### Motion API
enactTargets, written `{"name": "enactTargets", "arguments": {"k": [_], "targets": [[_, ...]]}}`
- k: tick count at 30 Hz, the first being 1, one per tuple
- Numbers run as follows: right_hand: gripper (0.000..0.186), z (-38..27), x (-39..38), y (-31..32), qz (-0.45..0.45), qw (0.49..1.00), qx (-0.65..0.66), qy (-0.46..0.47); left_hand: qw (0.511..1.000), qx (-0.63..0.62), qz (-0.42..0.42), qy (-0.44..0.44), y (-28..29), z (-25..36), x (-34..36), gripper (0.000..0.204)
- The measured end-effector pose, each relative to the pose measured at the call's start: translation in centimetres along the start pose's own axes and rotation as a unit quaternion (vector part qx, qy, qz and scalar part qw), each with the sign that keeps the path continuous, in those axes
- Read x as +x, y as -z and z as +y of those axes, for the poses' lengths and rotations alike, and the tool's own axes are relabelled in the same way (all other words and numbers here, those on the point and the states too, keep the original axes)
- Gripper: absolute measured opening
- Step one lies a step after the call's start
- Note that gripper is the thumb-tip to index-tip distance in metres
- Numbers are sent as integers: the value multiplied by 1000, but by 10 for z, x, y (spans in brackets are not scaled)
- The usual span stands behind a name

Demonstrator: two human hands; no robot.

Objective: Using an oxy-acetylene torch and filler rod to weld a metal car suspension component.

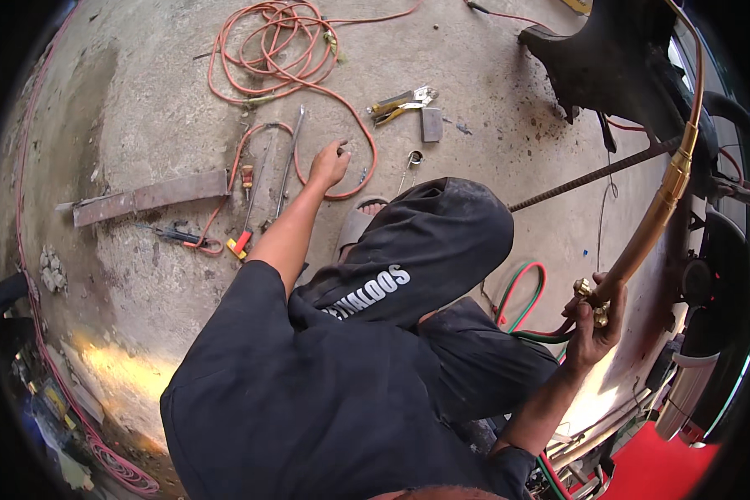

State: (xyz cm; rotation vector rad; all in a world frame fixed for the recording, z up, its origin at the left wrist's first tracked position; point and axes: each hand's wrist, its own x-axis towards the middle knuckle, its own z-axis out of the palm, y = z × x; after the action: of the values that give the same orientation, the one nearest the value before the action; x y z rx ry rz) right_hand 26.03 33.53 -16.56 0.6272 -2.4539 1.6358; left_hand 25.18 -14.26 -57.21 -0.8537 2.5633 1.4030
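Note:
My right hand (pixel 596 321) is wrapped round the valve end of a brass gas torch (pixel 654 212). The torch slants up to the right, and its thin copper-coloured tube reaches the top edge. Red and green twin hoses (pixel 521 304) run near that hand. My left hand (pixel 332 162) is held out over the floor, beside a loop of orange hose, its fingers curled together; whatever they hold, if anything, cannot be made out. Nearest to its right lies a small round metal cup with wire legs, like a spark lighter (pixel 415 157).
Locking pliers (pixel 404 104) and a metal block (pixel 432 125) lie ahead. Coiled orange hose (pixel 267 50) is farther off. At left are a rusty steel bar (pixel 150 198), a screwdriver (pixel 247 179) and a red-yellow hammer (pixel 239 244). A dark vehicle part (pixel 600 62) and ribbed rod (pixel 592 172) stand right.

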Motion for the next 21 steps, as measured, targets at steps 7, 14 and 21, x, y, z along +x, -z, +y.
{"name": "enactTargets", "arguments": {"k": [7,14,21], "targets": [[66,-28,-3,59,42,997,-62,10,993,103,-15,-54,1,18,4,45],[74,-81,6,143,72,983,-170,9,951,250,-40,-178,-35,51,48,53],[73,-103,-48,114,144,977,-150,-41,900,367,-91,-218,-49,66,111,35]]}}
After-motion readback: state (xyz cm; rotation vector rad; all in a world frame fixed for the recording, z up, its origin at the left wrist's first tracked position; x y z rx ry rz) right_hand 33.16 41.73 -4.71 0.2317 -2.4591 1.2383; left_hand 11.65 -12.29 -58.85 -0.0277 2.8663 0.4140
